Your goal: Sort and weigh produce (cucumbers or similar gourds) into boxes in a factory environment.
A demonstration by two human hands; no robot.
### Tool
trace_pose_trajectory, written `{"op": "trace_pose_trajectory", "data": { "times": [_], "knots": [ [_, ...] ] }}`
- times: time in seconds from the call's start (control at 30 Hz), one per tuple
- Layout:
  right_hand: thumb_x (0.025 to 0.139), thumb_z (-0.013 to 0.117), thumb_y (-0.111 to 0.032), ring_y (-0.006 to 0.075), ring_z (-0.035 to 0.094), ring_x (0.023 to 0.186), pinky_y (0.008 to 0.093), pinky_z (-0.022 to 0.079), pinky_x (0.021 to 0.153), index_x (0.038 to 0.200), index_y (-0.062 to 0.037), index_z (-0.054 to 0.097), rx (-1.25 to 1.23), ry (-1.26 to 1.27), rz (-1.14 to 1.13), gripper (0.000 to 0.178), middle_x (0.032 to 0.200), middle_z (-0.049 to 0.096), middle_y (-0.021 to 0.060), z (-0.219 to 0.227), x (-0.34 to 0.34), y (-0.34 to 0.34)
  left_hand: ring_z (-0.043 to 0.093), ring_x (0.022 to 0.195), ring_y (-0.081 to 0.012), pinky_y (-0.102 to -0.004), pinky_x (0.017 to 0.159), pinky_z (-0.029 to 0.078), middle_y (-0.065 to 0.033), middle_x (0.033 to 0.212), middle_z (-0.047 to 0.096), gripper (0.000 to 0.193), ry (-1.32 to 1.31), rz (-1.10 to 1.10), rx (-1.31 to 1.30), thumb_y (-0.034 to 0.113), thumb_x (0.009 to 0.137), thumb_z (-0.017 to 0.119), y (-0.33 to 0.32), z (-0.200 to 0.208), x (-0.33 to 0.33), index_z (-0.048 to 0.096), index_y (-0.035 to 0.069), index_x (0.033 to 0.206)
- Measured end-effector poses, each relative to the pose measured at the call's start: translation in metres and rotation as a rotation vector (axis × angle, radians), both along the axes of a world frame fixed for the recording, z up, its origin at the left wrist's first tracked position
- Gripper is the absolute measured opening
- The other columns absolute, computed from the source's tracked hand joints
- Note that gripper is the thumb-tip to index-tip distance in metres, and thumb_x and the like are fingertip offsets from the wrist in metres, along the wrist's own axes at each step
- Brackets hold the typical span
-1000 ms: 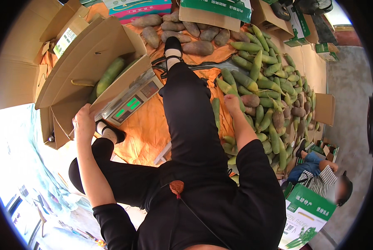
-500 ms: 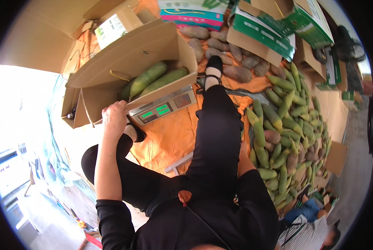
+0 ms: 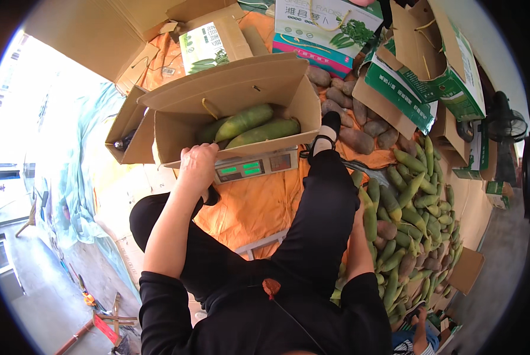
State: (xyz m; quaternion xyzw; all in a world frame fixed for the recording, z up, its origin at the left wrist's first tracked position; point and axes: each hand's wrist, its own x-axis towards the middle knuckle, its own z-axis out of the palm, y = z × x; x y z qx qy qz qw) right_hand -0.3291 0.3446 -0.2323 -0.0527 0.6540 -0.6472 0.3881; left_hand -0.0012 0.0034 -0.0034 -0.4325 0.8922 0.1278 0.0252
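Note:
My left hand (image 3: 197, 167) is closed over the near rim of an open cardboard box (image 3: 259, 146), left of centre. Inside the box lie long green radishes (image 3: 245, 122). Under the box, a digital scale (image 3: 280, 161) with lit green displays shows its front panel. My right hand (image 3: 358, 220) hangs down beside my right thigh, next to a large pile of green radishes (image 3: 402, 220). Its fingers are hidden behind the leg, so I cannot tell what it touches.
Brownish, dirt-covered roots (image 3: 356, 141) lie on an orange sheet (image 3: 241, 207) beyond my foot. Printed cartons (image 3: 327, 26) and open green boxes (image 3: 404, 89) stand at the back. A black fan (image 3: 506, 125) is at far right; another person's arm (image 3: 420, 334) shows at lower right.
The whole view has shifted, so the box and scale appear farther right and lower. My left hand stays on the box rim. Less of the other person is visible.

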Motion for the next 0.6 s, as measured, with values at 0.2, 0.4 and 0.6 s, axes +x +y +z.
{"op": "trace_pose_trajectory", "data": {
  "times": [0.2,0.4,0.6],
  "knots": [
    [0.075,0.070,-0.004,0.0152,0.058,0.094,0.0282,0.047,0.083,0.116,0.0008,0.049,0.158,0.453,0.257,0.047,0.108,0.058,0.0072,0.197,-0.014,-0.114,0.059,0.094,-0.0318,-0.0462,0.080,0.042,-0.0130,0.089,0.062,0.015,-0.010,-0.024,0.007,-0.001,0.076,0.052,-0.002,0.000,0.001,0.059,0.004,0.089],
    [0.067,0.074,-0.008,0.0204,0.057,0.105,0.0330,0.045,0.092,0.119,0.0002,0.052,-0.092,0.817,0.623,0.057,0.111,0.059,0.0113,0.309,0.018,-0.206,0.059,0.094,-0.0312,-0.0462,0.080,0.042,-0.0123,0.089,0.062,0.021,-0.040,-0.019,-0.014,-0.005,0.073,0.050,-0.001,0.005,0.001,0.059,0.004,0.089],
    [0.061,0.071,-0.026,0.0298,0.053,0.105,0.0407,0.046,0.086,0.108,-0.0081,0.059,0.056,1.347,0.930,0.051,0.105,0.059,0.0102,0.320,0.082,-0.290,0.061,0.090,-0.0290,-0.0437,0.076,0.044,-0.0106,0.086,0.063,0.015,-0.031,-0.049,-0.075,-0.002,0.073,0.053,-0.001,-0.002,0.004,0.058,0.005,0.085]
  ]
}}
